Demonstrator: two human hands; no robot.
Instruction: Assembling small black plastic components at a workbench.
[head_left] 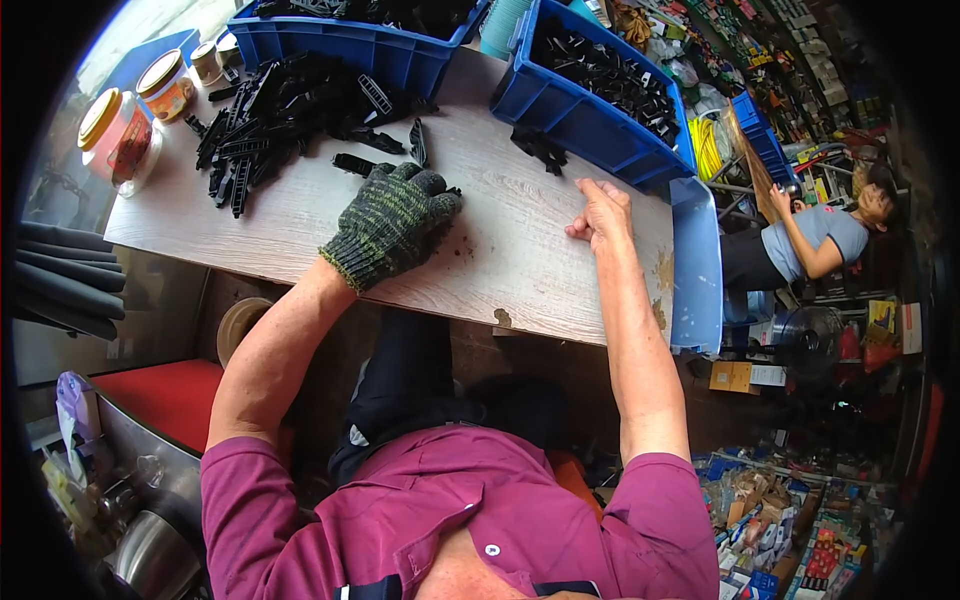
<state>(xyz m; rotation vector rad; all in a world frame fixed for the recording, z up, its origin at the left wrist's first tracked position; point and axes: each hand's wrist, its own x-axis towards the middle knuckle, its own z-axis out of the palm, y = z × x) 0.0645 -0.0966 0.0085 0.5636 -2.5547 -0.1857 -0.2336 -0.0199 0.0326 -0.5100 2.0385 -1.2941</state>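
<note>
My left hand [392,222] wears a dark knitted glove with green flecks. It is closed low over the table, its curled fingers hiding whatever they hold. Just beyond its knuckles, two black ribbed plastic parts [418,143] lie apart from the big heap of similar black parts [265,120]. My right hand [604,215] is bare and hovers over the right half of the table, fingers bent in and the index finger partly stretched. Anything inside it is too hidden to make out. A few black plastic pieces [540,148] rest beyond it, beside a blue bin.
Two blue bins of black parts, one at the back left [350,48] and one at the right [590,115], border the whitish table [500,240]. Lidded jars [120,135] stand at the left edge. A pale blue tub [695,265] adjoins the right edge. Another person [815,240] is farther right.
</note>
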